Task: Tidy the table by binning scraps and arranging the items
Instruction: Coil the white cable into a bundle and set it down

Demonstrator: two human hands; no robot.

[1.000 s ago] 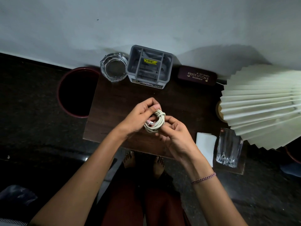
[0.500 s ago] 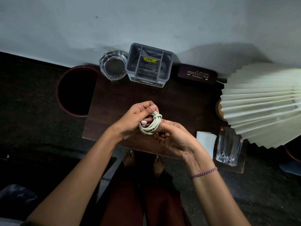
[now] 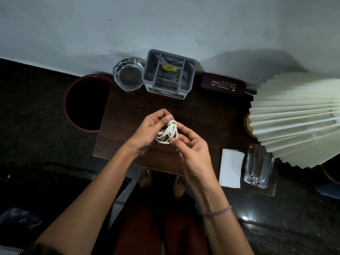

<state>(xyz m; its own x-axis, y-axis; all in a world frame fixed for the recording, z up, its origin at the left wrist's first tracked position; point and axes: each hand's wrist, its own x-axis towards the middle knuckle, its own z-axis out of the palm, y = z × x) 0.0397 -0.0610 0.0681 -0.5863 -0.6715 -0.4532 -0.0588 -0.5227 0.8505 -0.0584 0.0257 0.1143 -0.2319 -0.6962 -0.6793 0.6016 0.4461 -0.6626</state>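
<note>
While held over the table (image 3: 128, 111), coiled cable (image 3: 172, 127) inside curled left fingers (image 3: 161, 115), right fingers (image 3: 184, 129) pinching it

On the dark case (image 3: 223, 85) in front of me I read PRINCE OPTICALS, ROURKELA — the yellow sticker (image 3: 170, 67) inside the grey organizer (image 3: 190, 76) is too blurred.

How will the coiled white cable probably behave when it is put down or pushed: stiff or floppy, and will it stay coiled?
Probably floppy and light: the cable bends in tight loops between the left hand and right hand. A turn seems wrapped across the bundle, so it may hold, but the free plug end could let it loosen.
</note>
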